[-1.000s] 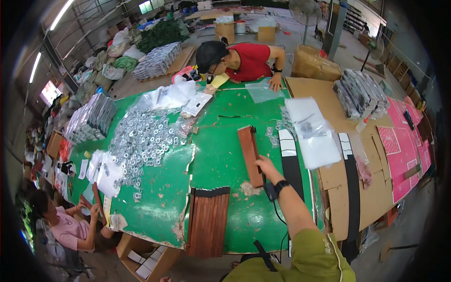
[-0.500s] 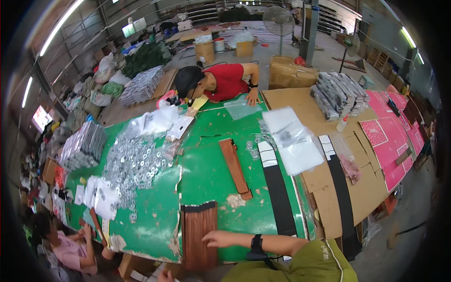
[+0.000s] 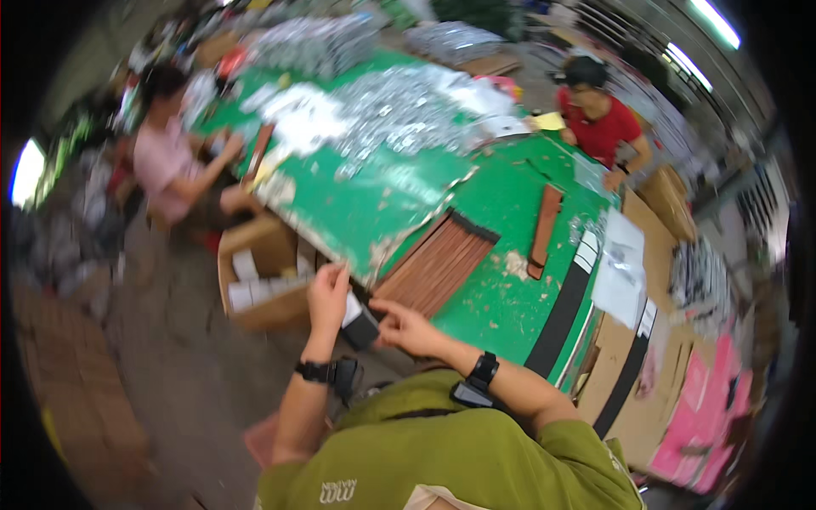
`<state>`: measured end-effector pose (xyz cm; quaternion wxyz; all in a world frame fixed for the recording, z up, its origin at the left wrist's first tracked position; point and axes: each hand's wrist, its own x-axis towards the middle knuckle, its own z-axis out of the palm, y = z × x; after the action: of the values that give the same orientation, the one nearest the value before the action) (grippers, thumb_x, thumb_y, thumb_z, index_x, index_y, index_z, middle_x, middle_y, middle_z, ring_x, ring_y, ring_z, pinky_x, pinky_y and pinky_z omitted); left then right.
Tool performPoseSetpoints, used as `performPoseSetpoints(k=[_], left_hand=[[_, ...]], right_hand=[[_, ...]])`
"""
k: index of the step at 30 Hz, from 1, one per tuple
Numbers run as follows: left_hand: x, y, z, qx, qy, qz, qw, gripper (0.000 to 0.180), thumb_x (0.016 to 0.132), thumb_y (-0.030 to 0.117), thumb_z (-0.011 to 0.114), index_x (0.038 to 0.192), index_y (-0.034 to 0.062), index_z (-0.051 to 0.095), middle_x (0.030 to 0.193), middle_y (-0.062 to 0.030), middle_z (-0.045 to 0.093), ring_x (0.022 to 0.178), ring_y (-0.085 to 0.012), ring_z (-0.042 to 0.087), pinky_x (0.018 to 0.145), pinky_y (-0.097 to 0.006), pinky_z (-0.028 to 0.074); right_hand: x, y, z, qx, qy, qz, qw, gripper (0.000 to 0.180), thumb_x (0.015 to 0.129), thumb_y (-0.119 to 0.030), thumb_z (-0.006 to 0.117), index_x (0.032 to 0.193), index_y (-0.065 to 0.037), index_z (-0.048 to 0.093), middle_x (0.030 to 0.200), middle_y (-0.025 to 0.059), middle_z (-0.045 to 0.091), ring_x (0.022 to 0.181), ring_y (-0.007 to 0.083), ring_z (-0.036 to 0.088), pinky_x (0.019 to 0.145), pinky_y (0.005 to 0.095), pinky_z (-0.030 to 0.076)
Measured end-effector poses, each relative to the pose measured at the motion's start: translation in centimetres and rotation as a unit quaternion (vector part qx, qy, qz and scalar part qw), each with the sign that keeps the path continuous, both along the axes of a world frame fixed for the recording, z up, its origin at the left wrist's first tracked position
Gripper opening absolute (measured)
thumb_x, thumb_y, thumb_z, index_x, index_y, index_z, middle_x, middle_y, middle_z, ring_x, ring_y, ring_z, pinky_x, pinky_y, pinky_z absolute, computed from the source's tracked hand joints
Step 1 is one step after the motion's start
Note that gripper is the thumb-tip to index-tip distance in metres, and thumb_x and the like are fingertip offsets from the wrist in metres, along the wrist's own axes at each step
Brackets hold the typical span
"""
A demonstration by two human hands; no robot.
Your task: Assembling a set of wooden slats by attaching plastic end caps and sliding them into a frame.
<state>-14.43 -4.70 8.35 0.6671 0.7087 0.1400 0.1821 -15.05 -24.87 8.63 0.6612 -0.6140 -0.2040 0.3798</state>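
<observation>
Your left hand (image 3: 327, 293) and right hand (image 3: 406, 327) pinch a small flat piece (image 3: 357, 321), white and black, just off the green table (image 3: 510, 310) edge; its long axis is blurred.

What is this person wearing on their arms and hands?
The left hand and right hand are bare, no gloves. Each wrist carries a black band: the left wrist's black strap, the right wrist's black watch-like band. Short olive-green shirt sleeves leave the forearms uncovered.
</observation>
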Motion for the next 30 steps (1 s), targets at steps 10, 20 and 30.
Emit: performPoseSetpoints(k=[10, 20, 30], left_hand=[[-8.3, 4.9, -2.0, 0.062, 0.031, 0.146, 0.987, 0.031, 0.094, 0.029, 0.063, 0.106, 0.0005, 0.065, 0.075, -0.0109, 0.069, 0.066, -0.0156, 0.064, 0.061, -0.032, 0.049], [-10.7, 2.3, -1.1, 0.091, 0.034, -0.099, 0.99, 0.025, 0.091, 0.012, 0.066, 0.113, 0.0005, 0.062, 0.1, -0.0082, 0.07, 0.092, -0.012, 0.064, 0.08, -0.027, 0.05], [-9.8, 0.1, -3.2, 0.101, 0.157, -0.158, 0.97, 0.024, 0.084, 0.019, 0.071, 0.102, 0.0035, 0.066, 0.08, -0.0121, 0.065, 0.075, -0.0206, 0.064, 0.068, -0.035, 0.049]], right_hand=[[-7.5, 6.5, 2.5, -0.006, -0.125, -0.038, 0.991, 0.041, 0.091, -0.003, 0.062, 0.13, -0.009, 0.051, 0.095, 0.0016, 0.059, 0.077, 0.0078, 0.056, 0.07, 0.0246, 0.049], [-6.5, 3.9, 1.3, -0.192, -0.327, -0.013, 0.925, 0.044, 0.085, 0.001, 0.06, 0.126, -0.013, 0.063, 0.091, 0.0116, 0.061, 0.08, 0.0247, 0.06, 0.075, 0.032, 0.05], [-6.7, 0.8, -1.3, -0.16, -0.369, 0.044, 0.914, 0.017, 0.083, -0.004, 0.065, 0.095, -0.003, 0.053, 0.097, 0.0164, 0.056, 0.085, 0.0393, 0.06, 0.072, 0.0456, 0.051]])
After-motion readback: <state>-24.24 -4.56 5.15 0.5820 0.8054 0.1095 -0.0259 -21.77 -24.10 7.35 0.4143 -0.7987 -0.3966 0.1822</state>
